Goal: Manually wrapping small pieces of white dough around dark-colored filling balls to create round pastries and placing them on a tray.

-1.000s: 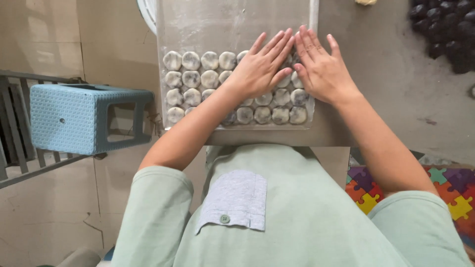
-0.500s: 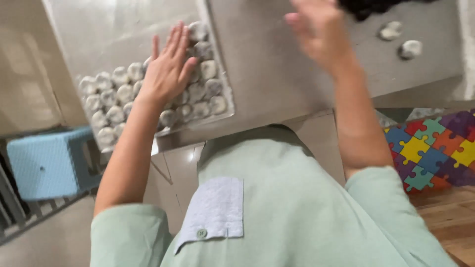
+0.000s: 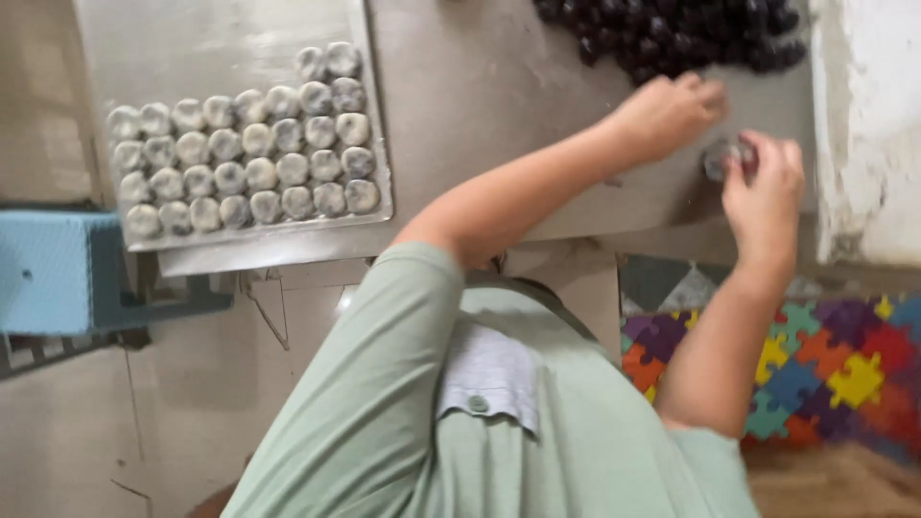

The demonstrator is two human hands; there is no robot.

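From the head view, the right hand (image 3: 763, 187) pinches a small dark ball (image 3: 721, 158) at the table (image 3: 499, 105) edge, the left hand (image 3: 667, 115) curled loosely beside it, empty; it looks soft, light, best cupped gently around its sides.

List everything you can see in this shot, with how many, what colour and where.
Metal tray: one, grey, upper left of the worktop.
Floured dough balls: several rows, pale grey-white, on the tray.
Dark balls: a heap, near black, top right.
Small round piece: one, dark grey, at the right hand's fingertips.
Stool: one, light blue, left.
Puzzle mat: multicoloured, lower right floor.
Shirt: pale green.
Left hand: beside the dark heap.
Right hand: on the piece.
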